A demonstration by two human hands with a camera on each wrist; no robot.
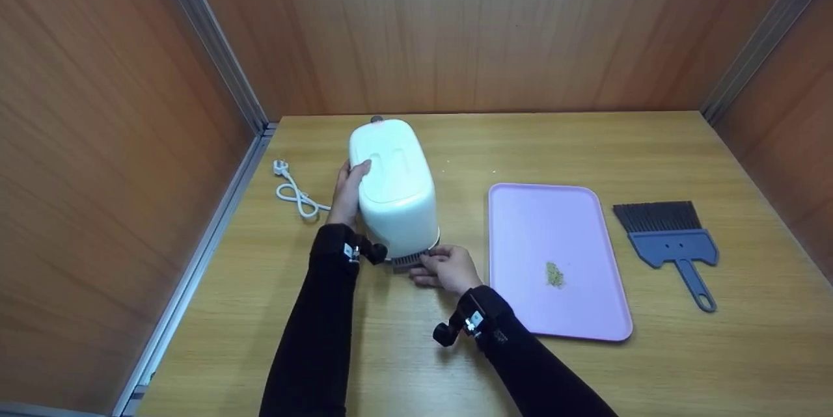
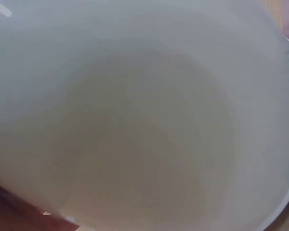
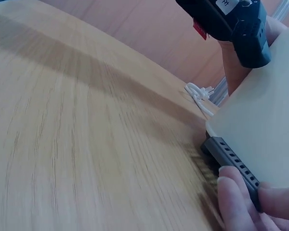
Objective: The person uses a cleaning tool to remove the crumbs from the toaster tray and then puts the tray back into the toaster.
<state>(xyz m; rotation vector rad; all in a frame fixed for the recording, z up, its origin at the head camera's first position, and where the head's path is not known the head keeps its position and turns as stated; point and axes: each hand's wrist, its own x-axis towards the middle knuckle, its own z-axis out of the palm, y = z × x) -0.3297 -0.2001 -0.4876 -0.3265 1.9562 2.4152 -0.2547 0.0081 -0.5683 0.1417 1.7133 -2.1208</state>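
A white toaster with a rounded, closed top stands left of the tray, and its pale wall fills most of the left wrist view. My left hand grips its left side, the thumb lying over the top edge. At the toaster's near end, a dark grey slotted piece, like the end of a crumb tray, shows low at the base. My right hand pinches this piece between thumb and fingers, close over the table. The toaster hides how far the piece reaches underneath.
A white cord with a plug lies looped left of the toaster. To the right is a lilac tray with a small heap of greenish crumbs. Farther right lies a blue-grey hand brush. Wooden panels enclose the table.
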